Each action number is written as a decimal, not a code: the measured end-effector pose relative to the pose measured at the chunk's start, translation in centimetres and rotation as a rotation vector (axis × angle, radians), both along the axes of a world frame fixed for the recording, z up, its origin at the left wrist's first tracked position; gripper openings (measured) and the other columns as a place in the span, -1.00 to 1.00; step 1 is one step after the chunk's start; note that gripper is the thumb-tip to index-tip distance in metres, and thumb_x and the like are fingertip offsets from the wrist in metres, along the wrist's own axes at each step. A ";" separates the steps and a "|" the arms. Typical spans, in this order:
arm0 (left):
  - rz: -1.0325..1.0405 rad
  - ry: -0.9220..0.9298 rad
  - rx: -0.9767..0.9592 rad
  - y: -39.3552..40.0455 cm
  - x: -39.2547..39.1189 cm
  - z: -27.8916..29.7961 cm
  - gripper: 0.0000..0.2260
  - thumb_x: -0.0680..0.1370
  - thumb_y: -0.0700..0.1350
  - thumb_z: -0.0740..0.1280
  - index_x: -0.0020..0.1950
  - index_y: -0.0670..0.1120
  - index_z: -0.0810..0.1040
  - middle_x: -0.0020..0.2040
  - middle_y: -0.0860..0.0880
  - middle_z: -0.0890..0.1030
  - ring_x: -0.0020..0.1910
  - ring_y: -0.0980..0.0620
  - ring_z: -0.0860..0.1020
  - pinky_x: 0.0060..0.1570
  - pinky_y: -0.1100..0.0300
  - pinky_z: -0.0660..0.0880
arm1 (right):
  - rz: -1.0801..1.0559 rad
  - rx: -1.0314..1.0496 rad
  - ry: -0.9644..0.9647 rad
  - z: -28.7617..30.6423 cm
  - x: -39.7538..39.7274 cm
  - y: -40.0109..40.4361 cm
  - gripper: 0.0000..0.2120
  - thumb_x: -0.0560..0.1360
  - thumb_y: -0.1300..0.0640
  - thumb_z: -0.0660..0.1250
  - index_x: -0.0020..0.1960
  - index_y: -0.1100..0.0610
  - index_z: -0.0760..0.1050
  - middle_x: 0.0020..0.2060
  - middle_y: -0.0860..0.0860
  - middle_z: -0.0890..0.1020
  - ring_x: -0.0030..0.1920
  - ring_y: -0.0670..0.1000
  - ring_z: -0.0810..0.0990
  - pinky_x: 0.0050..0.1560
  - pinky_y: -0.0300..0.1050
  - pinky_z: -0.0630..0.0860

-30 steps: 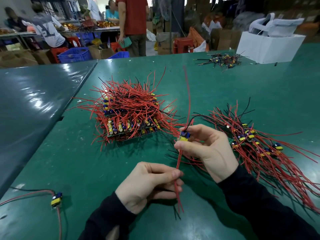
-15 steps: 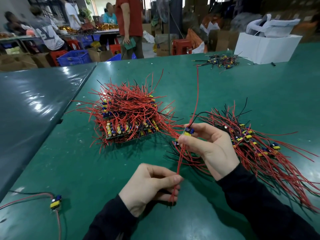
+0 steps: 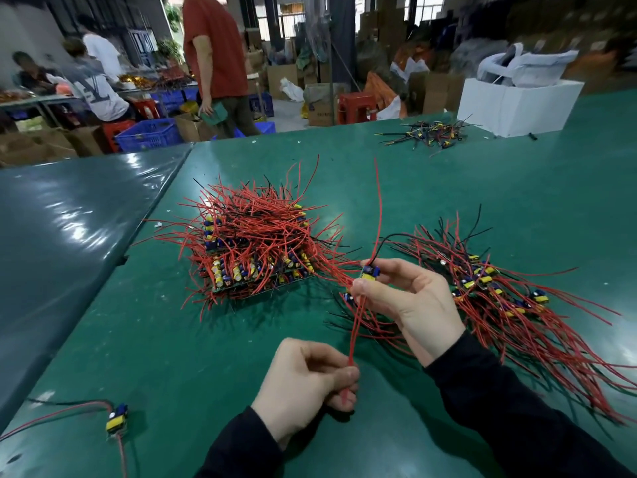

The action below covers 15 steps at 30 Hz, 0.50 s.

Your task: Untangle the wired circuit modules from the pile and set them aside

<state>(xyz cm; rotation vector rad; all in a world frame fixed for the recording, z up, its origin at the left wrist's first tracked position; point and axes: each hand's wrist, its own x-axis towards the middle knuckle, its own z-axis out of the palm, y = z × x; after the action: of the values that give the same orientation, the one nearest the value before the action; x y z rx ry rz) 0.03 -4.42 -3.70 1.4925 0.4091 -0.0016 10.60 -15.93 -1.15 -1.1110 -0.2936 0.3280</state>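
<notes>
Head view, bottom centre: left hand pinches the red wires' low end. Above it, right hand clamps the module, wires running near-vertical between both grips. Sorted bundle lies right, pile centre-left on the surface. No readable writing.
</notes>
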 end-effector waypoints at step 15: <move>0.223 -0.356 0.367 1.9 0.2 1.1 -0.89 0.49 -0.14 0.37 -0.14 -0.13 0.67 -0.50 0.15 0.52 -0.51 0.28 0.41 -0.48 0.45 0.30 | 0.667 -0.518 -0.055 0.1 -2.7 -0.4 -0.81 0.31 0.52 0.43 -0.18 0.29 0.56 -0.45 0.05 0.64 -0.45 -0.04 0.63 -0.40 -0.25 0.54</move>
<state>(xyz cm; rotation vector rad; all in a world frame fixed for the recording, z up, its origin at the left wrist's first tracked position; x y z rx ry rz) 0.24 -2.52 -2.56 1.7568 0.2929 0.5330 7.90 -16.34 -1.06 -1.5123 -0.6540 1.0085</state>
